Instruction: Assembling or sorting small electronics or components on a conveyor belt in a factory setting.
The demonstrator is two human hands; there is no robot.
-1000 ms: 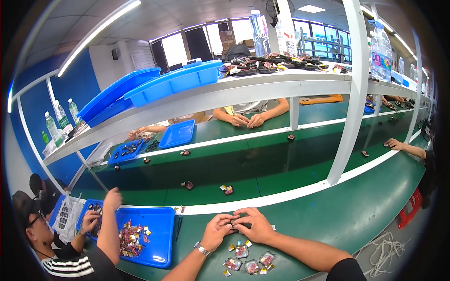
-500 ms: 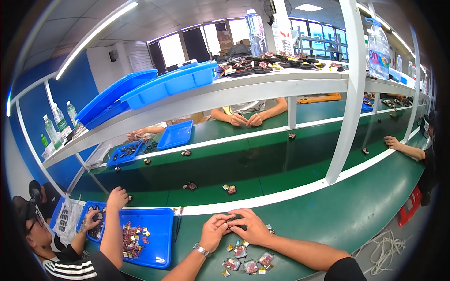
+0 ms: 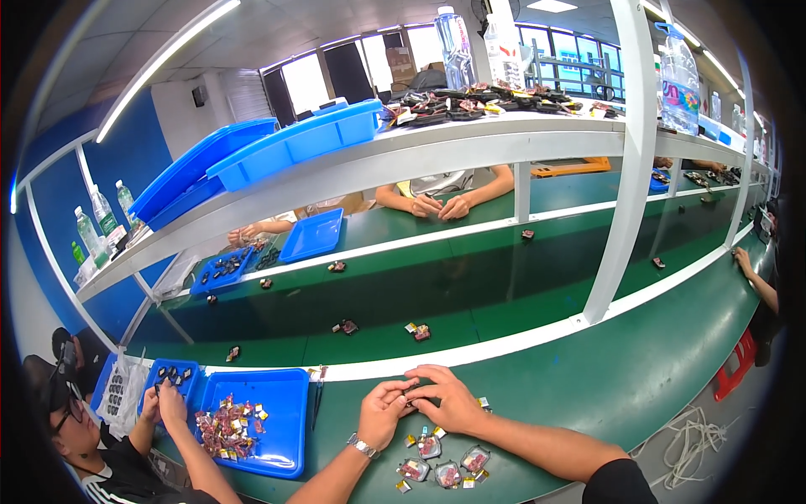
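My left hand [image 3: 383, 415] and my right hand [image 3: 451, 403] meet over the green bench, fingers closed around a small dark part [image 3: 410, 391]. Fingers cover most of it, so its exact kind cannot be made out. Just below my right wrist lie several small rounded casings [image 3: 447, 475] with reddish innards and yellow-white tabs. Left of my hands, a blue tray [image 3: 295, 461] holds a heap of small reddish wired parts [image 3: 225, 430]. A thin dark tool like tweezers [image 3: 317, 405] rests beside that tray.
A co-worker's hands [image 3: 168, 403] work at a smaller blue tray [image 3: 191, 375] on the left. Beyond a white rail [image 3: 470, 362], a green belt carries scattered small parts [image 3: 418, 332]. A white post [image 3: 617, 210] and a loaded shelf [image 3: 504, 148] stand ahead.
The left co-worker's raised hand has drawn back from the rail to the smaller tray. Parts on the belt have shifted slightly right. My hands stay in nearly the same place.
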